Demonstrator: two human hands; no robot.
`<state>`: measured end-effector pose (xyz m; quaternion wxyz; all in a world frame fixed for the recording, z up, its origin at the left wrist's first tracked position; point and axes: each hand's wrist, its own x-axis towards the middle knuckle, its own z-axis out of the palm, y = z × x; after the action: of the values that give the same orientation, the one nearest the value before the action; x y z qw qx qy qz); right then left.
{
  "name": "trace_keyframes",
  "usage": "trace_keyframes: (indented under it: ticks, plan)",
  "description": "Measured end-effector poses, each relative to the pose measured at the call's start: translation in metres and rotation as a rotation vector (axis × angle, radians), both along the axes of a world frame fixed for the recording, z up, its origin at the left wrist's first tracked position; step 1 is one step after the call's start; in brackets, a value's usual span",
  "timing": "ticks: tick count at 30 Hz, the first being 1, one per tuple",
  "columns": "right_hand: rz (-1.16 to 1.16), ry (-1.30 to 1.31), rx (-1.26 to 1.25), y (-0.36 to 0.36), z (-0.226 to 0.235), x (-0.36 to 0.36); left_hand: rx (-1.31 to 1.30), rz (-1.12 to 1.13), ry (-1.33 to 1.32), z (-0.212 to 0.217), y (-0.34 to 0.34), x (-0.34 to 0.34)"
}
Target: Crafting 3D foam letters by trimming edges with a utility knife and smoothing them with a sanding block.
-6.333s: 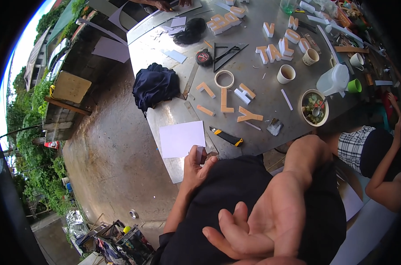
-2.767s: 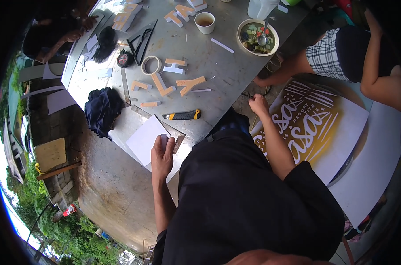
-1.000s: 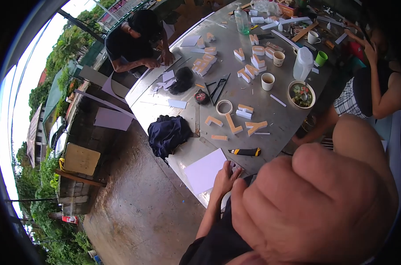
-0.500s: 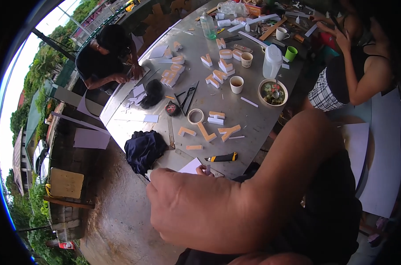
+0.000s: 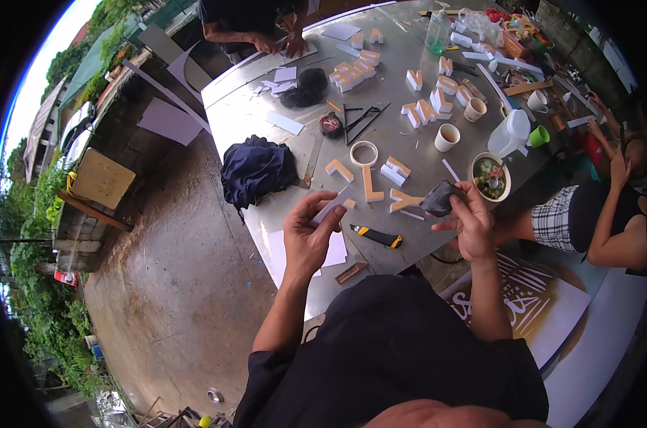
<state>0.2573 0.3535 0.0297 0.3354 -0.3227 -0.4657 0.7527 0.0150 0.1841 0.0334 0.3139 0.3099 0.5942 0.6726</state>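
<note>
My left hand is raised over the near edge of a metal table and pinches a small pale strip between thumb and fingers. My right hand holds a crumpled dark grey piece at about the same height. The two hands are apart. Below and between them on the table lie a yellow and black utility knife and a white sheet. Foam letters with orange sides lie just beyond my hands.
A dark blue cloth, a tape roll, paper cups, a bowl of food and a white jug stand on the table. One person works at the far end, another sits at the right. A patterned brown board lies below.
A hand that filled the view close to the camera is gone. Both my hands are now out over the table edge, each holding a small piece.
</note>
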Motion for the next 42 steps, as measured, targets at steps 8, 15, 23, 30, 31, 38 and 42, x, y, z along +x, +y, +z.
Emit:
trace_keyframes:
  ticks: [8, 15, 23, 30, 31, 38, 42]
  plan:
    - [0.066, 0.066, -0.055, -0.014, -0.019, 0.008, 0.189, -0.118, -0.264, 0.056, 0.013, 0.027]
    - [0.021, 0.302, -0.035, -0.011, -0.008, 0.009, 0.209, -0.097, -0.451, 0.063, -0.008, 0.029]
    - [0.018, 0.086, 0.162, -0.033, 0.032, -0.019, 0.354, 0.085, -0.171, 0.043, -0.015, 0.038]
    - [-0.003, -0.145, 0.653, -0.047, 0.048, -0.035, 0.414, 0.186, -0.224, 0.037, -0.01, 0.044]
    - [0.014, -0.213, 0.73, -0.048, 0.049, -0.035, 0.41, 0.171, -0.241, 0.038, -0.01, 0.045]
    - [-0.059, -0.162, 0.557, -0.059, 0.057, -0.043, 0.426, 0.146, -0.535, 0.038, -0.015, 0.038]
    - [-0.01, -0.164, 0.695, -0.059, 0.064, -0.047, 0.459, 0.114, -0.506, 0.035, -0.018, 0.037]
